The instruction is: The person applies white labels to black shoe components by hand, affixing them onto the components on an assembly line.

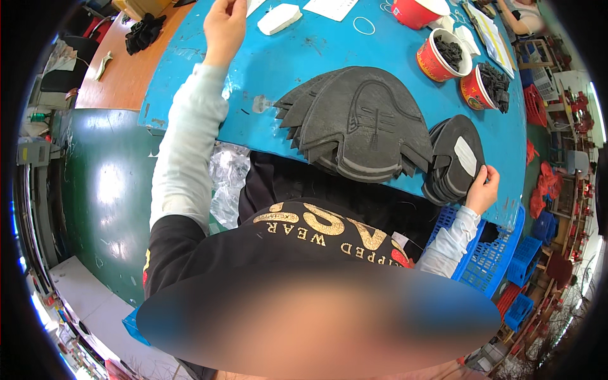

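Observation:
At the near right of the blue table [253, 136], my right hand [483, 190] holds the edge of a small stack of black padded pieces [451, 166]. Its thumb lies on the topmost piece, which bears a long white patch [465, 156]. To the left, a fanned stack of larger black moulded pads [373, 130] lies along the near table edge, with notched lower sides and raised lines on top. My left hand [225, 31] reaches to the far side, fingers curled, beside white paper [254, 5]. The frame's top edge cuts off its fingertips, hiding anything they grip.
Red-and-white tubs [436, 71] of small black bits stand at the far right, near a clipboard with papers [491, 38]. A white block [280, 19] and a white ring [364, 26] lie at the back. Blue plastic crates [484, 259] are below right. Another person's arm [513, 19] shows far right.

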### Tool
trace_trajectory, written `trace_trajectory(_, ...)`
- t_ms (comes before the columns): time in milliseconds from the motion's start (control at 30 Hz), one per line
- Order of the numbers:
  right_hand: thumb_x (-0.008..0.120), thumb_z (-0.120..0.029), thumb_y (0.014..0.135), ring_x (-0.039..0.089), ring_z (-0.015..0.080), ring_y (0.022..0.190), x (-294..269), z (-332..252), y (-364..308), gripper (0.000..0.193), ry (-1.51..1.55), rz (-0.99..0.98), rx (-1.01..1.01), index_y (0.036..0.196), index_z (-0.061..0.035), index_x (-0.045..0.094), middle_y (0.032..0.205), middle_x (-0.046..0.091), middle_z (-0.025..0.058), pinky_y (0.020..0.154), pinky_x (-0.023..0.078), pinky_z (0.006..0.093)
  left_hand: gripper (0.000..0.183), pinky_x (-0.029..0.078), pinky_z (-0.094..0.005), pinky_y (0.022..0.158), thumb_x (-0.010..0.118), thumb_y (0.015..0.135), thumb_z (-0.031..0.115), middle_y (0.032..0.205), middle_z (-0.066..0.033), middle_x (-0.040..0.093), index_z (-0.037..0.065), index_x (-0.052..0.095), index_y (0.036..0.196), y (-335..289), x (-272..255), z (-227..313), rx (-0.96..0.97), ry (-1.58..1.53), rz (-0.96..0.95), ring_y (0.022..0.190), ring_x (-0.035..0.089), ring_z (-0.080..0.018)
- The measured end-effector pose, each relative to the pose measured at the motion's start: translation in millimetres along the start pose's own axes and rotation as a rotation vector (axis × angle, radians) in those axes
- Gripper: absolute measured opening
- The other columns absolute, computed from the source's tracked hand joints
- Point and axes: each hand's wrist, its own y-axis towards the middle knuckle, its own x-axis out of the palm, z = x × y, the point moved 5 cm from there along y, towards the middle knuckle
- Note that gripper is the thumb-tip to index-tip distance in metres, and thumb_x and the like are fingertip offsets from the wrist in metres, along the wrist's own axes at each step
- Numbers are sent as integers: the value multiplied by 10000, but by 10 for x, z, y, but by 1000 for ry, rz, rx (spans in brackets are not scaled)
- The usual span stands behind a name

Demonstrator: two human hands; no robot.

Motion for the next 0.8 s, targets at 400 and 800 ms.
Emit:
trace_trajectory(400, 588, -57, 855, 568, 95, 780, -211, -2468, -651, 280, 1316, -908, 8, 1112, 42, 534, 948, 616, 77, 697, 455, 217, 138, 477, -203, 657, 529, 910, 99, 855, -14, 581, -16, 540, 984, -1696, 74, 1625, -417, -832, -683, 761, 548, -54)
trace_trajectory(800, 623, -39, 831, 553, 67, 617, 73, -2538, -761, 66, 1312, -847, 164, 863, 1, 581, 726, 599, 27, 572, 433, 179, 255, 468, -212, 702, 548, 891, 67, 933, -41, 573, 10, 432, 1111, -1802, 165, 1658, -434, -887, -715, 834, 557, -71)
